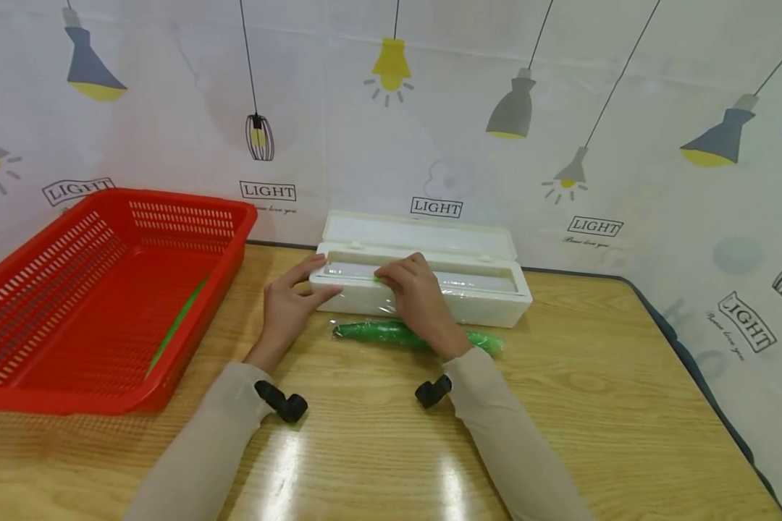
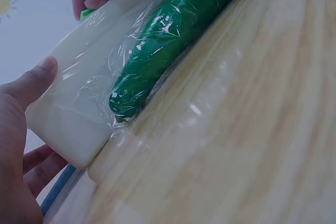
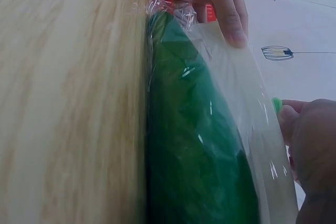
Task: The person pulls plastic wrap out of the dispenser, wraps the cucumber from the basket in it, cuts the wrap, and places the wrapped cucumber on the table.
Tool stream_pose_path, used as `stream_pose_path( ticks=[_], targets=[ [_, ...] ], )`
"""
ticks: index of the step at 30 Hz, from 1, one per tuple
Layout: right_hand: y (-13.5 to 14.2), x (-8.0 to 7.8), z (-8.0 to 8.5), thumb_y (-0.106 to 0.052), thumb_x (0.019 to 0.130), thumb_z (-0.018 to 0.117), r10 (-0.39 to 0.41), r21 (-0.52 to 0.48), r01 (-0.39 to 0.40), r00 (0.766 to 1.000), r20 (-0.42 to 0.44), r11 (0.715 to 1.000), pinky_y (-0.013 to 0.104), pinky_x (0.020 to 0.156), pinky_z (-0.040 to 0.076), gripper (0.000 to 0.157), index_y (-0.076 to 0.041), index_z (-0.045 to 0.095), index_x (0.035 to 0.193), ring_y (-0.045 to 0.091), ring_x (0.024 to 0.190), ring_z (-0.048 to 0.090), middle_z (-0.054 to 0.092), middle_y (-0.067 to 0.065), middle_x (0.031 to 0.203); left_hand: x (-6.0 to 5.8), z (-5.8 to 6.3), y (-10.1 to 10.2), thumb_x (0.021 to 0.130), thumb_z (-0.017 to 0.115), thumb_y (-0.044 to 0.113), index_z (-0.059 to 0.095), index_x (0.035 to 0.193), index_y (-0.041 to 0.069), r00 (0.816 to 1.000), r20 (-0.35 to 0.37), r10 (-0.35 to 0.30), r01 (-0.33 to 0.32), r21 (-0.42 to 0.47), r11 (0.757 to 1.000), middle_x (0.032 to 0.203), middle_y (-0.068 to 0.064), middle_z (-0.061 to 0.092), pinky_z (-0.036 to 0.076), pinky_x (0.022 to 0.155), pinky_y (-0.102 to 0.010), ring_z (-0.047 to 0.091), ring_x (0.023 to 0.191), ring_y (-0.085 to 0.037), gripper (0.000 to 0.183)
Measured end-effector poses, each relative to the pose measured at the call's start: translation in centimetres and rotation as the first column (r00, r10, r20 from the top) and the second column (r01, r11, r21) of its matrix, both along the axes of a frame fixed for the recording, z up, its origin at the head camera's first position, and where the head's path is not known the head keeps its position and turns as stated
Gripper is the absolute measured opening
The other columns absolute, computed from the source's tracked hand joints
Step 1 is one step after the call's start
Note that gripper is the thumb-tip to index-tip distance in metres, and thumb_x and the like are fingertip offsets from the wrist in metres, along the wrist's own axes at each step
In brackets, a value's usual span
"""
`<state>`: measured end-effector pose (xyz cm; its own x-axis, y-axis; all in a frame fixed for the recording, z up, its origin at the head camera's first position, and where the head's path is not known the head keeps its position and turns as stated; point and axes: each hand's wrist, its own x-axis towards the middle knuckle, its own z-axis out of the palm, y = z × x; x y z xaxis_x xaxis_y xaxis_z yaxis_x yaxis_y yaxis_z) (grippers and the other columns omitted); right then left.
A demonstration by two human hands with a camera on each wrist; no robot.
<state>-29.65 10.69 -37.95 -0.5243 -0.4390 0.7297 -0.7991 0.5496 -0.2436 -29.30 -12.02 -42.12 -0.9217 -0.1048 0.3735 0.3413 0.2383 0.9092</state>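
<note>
A white cling film dispenser (image 1: 365,298) stands at the back of the table, its lid (image 1: 417,233) tipped back and a film roll (image 1: 469,281) inside. My left hand (image 1: 283,311) grips the dispenser's left end, thumb on the front face. Between the fingertips of my right hand (image 1: 423,297) is a small green slide cutter (image 2: 85,13) on the dispenser's front top edge. Clear film hangs down the front. A long green cucumber (image 1: 378,332) wrapped in film lies on the table before the dispenser, partly hidden beneath my right wrist.
To the left stands a red plastic basket (image 1: 150,387) with slotted walls, with a long green item (image 1: 177,325) inside. The wooden table (image 1: 612,391) meets a printed wall covering (image 1: 339,108) behind the dispenser.
</note>
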Motion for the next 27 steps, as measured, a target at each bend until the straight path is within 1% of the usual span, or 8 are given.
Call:
stream_pose_path(
  ticks=[6,11,20,27],
  targets=[
    [0.7,-0.1,0.0,0.0,0.089,0.065,0.004,0.01,-0.004,1.0,0.004,1.0,0.031,0.075,0.045,0.009,-0.002,0.071,0.095,0.023,0.084,0.052,0.069,0.008,0.095,0.1,0.1,0.0,0.069,0.085,0.033,0.066,0.124,0.02,1.0,0.003,0.008,-0.008,-0.006,1.0,0.132,0.01,0.056,0.05,0.082,-0.025,0.05,0.121,-0.007,0.06],
    [1.2,0.0,-0.1,0.001,0.089,0.064,0.013,0.0,-0.013,1.0,-0.004,1.0,0.032,0.074,0.045,0.009,-0.001,0.071,0.095,0.024,0.083,0.053,0.069,0.009,0.094,0.2,0.1,0.0,0.069,0.085,0.032,0.065,0.125,0.021,1.0,0.009,0.004,-0.004,-0.005,1.0,0.133,0.01,0.056,0.05,0.083,-0.026,0.05,0.122,-0.009,0.06],
    [2.6,0.3,0.0,0.001,0.086,0.067,-0.003,-0.011,0.003,1.0,-0.004,1.0,0.033,0.073,0.046,0.009,-0.002,0.071,0.093,0.024,0.083,0.052,0.069,0.008,0.094,0.3,0.1,0.1,0.07,0.084,0.034,0.065,0.126,0.024,1.0,0.029,-0.001,0.001,-0.005,1.0,0.134,0.012,0.054,0.05,0.083,-0.027,0.053,0.119,-0.011,0.06],
    [3.6,0.5,0.2,0.001,0.087,0.066,-0.002,0.016,0.001,1.0,0.014,1.0,0.032,0.073,0.046,0.01,-0.002,0.071,0.096,0.023,0.084,0.052,0.069,0.008,0.096,0.2,0.0,0.1,0.07,0.085,0.032,0.065,0.125,0.022,1.0,0.016,-0.008,0.008,0.007,1.0,0.133,0.011,0.055,0.051,0.081,-0.027,0.055,0.117,-0.013,0.059]
  ],
)
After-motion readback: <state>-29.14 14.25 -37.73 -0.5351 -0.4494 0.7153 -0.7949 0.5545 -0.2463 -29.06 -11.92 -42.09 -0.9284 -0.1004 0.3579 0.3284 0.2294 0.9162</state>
